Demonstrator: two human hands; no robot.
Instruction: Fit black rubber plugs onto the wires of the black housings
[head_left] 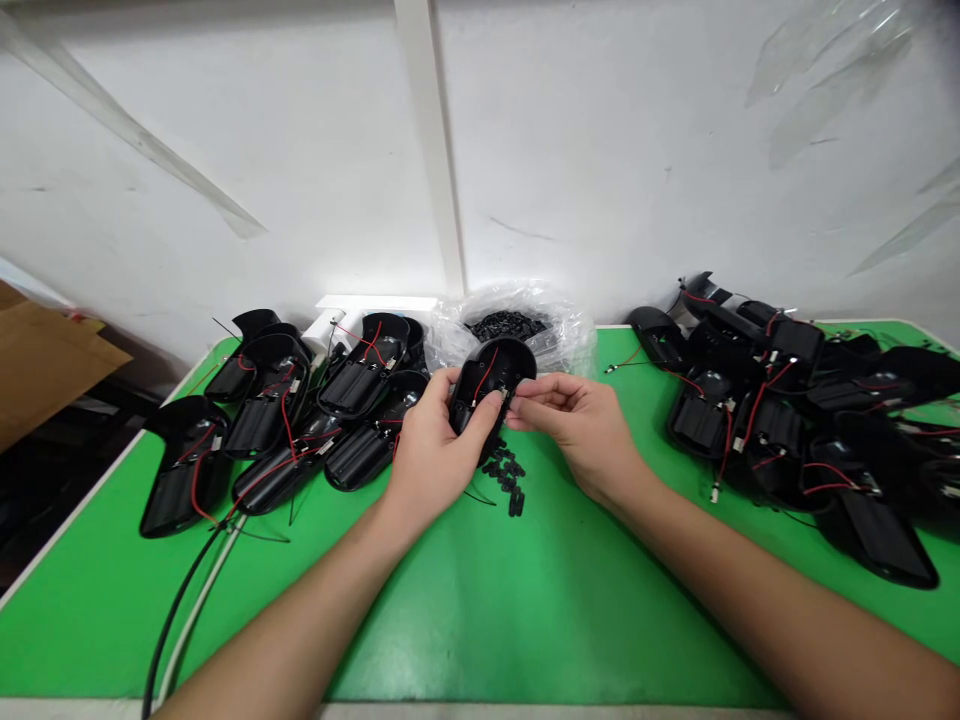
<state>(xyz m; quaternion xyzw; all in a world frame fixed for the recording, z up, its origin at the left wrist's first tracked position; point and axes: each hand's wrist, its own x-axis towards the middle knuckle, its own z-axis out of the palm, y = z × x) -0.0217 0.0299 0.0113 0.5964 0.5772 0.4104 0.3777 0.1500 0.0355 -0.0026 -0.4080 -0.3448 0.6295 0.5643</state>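
Observation:
My left hand (433, 440) grips a black plastic housing (491, 377) with a red wire inside, holding it tilted above the green table (480, 600). My right hand (574, 415) is pinched at the housing's right edge, fingertips pressed together on something too small to make out. Several small black parts (506, 475) lie loose on the table just below the housing.
A pile of similar black housings with red wires (292, 420) lies at the left, another pile (795, 420) at the right. A clear plastic bag of small black parts (514, 325) sits against the white wall. Black and white cables (187, 600) run off the front left edge.

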